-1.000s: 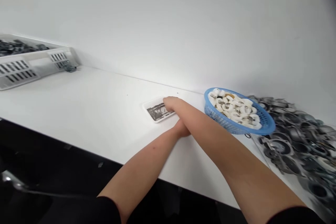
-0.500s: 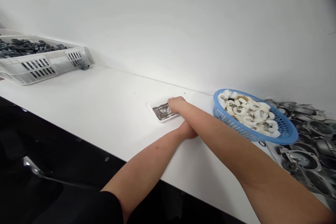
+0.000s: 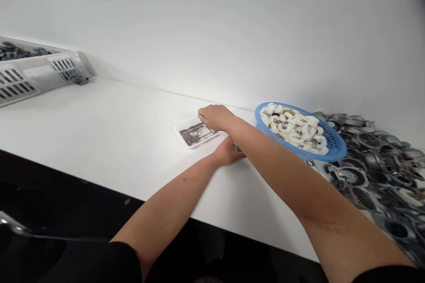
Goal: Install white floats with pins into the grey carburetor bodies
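Observation:
A shallow white tray (image 3: 176, 131) holding several thin metal pins (image 3: 192, 136) lies on the white table. My right hand (image 3: 215, 117) is over the tray's far right corner, fingers bent and pressed together; whatever is between the fingertips is hidden. Just in front of the tray, my left hand (image 3: 228, 152) is closed around a small grey metal part (image 3: 236, 147). My right forearm crosses above that hand and covers most of the part.
On the right stands a blue basket (image 3: 337, 154) full of white ring-shaped pieces (image 3: 295, 128). Beyond it many grey metal castings (image 3: 352, 177) are heaped. A white crate (image 3: 40, 77) of dark parts sits at far left, a loose grey part (image 3: 79, 77) against it.
The view has swung to the right. My right hand has come up out of the tray's pins and now hovers over its edge. Part of the grey piece in my left hand now shows.

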`<state>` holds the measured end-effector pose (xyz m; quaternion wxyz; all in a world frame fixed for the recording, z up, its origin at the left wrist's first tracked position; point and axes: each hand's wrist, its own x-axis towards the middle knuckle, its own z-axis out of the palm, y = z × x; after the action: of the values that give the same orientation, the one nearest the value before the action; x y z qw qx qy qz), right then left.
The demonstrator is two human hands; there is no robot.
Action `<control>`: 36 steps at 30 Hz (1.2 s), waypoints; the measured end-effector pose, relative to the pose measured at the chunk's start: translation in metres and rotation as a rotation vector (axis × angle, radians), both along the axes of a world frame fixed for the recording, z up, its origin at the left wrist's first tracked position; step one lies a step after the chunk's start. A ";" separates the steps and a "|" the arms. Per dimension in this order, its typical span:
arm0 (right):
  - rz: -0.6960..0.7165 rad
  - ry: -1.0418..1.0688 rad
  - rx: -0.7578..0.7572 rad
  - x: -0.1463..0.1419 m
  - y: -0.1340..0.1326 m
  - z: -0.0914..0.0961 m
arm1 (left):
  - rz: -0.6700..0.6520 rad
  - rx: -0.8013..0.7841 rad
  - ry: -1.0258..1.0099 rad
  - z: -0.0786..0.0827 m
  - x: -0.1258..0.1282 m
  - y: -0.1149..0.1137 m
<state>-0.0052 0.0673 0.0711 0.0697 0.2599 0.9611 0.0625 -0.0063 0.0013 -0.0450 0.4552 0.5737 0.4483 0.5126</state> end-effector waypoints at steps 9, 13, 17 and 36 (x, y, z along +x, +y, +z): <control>0.324 1.254 0.062 0.166 -0.052 -0.030 | 0.045 0.011 0.132 0.002 0.006 0.002; 0.219 1.339 0.054 0.212 -0.064 -0.068 | -0.008 -0.068 0.118 0.006 0.003 0.000; 0.067 1.298 -0.078 0.231 -0.062 -0.089 | -0.084 -0.089 0.065 0.009 0.001 -0.004; -0.429 0.720 -0.352 0.253 -0.052 -0.093 | -0.044 -0.137 0.174 0.017 0.012 -0.012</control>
<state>0.2475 0.0154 -0.0217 -0.2146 0.4427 0.8444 -0.2122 0.0054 -0.0106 -0.0279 0.4640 0.5933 0.5072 0.4188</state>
